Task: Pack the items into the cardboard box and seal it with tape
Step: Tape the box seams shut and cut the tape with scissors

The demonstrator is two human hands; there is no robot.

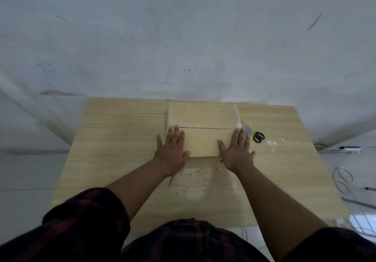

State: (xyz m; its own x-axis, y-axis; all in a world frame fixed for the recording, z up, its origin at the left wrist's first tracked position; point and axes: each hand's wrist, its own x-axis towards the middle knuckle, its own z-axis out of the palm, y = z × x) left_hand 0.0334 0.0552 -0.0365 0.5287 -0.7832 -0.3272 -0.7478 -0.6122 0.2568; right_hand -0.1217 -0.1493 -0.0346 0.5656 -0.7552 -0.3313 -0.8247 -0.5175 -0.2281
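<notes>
As your left hand (173, 149) and right hand (238, 151) pressed flat on the cardboard box (203, 115), fingers straight, scissors (258, 137) nearby on the counter (114, 139).

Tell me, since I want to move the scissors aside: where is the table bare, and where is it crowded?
The widest bare patch is the table left of the cardboard box and the left hand. The near end, in front of the box, is also bare. It is crowded just right of the box, where the scissors and a round object lie beside the right hand. Farther right is bare.
</notes>
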